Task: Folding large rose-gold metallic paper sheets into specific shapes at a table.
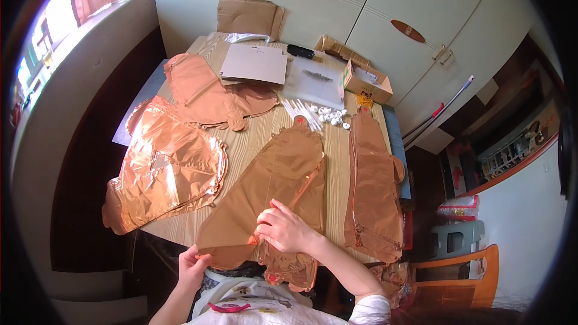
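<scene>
While pale cabinet doors (337,18) fill the 12 o'clock side of the view, a wooden table (250,147) runs from them down toward the person at 6 o'clock. Across it lie several flat, uninflated rose-gold foil balloons. A crinkled one (165,168) hangs over the table's edge at 9 o'clock, another (208,93) lies at 11 o'clock, and a long narrow one (372,189) stretches along the 3 o'clock edge. The central foil balloon (271,195) lies nearest the person, its lower end spilling over the table's near edge at 6 o'clock.

At 12 o'clock sit a grey card sheet (256,63), a clear plastic bag (316,81) and a small open cardboard box (366,81). Just below them, toward 1 o'clock, is a bundle of white sticks with small white cups (319,114).

The right hand (288,229) rests on the central foil balloon's lower part, fingers curled and pinching the foil near a small neck. The left hand (194,265), at 7 o'clock, is closed on that balloon's lower left corner, thumb over the edge.
</scene>
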Demonstrator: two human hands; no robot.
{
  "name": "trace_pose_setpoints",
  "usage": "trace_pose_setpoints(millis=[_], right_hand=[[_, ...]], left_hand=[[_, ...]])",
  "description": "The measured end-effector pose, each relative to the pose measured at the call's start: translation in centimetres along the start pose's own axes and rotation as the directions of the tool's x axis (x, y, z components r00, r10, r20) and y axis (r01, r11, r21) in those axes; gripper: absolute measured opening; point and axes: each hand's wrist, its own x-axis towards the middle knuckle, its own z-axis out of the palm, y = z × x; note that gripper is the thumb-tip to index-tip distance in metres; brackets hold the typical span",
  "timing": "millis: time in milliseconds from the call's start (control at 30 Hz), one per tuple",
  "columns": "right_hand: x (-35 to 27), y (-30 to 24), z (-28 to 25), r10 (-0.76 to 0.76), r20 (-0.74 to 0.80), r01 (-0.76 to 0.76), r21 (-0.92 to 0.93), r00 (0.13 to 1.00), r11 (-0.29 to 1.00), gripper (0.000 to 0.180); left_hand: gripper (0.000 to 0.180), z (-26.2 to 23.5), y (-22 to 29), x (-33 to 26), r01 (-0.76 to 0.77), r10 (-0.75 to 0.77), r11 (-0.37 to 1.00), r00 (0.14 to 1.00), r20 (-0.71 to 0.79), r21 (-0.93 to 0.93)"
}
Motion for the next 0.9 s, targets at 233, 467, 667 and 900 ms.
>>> trace_pose_setpoints(millis=[233, 467, 667, 900], right_hand=[[0.0, 0.1, -0.3, 0.027, -0.038, -0.027, -0.009, 0.999, 1.000, 0.014], [0.0, 0.1, -0.4, 0.020, 0.016, -0.019, -0.038, 1.000, 0.999, 0.015], [-0.7, 0.7, -1.7, 0.115, -0.097, -0.127, -0.132, 0.989, 0.983, 0.023], [-7.1, 5.2, -5.2, 0.465, -0.314, -0.482, 0.026, 0.828, 0.876, 0.044]], left_hand=[[0.020, 2.2, 2.4, -0.1, -0.264, 0.222, 0.936, 0.956, 0.193, 0.233], [0.024, 2.7, 2.6, 0.4, -0.275, 0.223, 0.931, 0.949, 0.225, 0.239], [0.022, 3.4, 2.7, 0.4, -0.313, 0.260, 0.927, 0.933, 0.248, 0.205], [0.019, 3.6, 3.5, 1.0, -0.436, 0.363, 0.857, 0.889, 0.280, 0.274]])
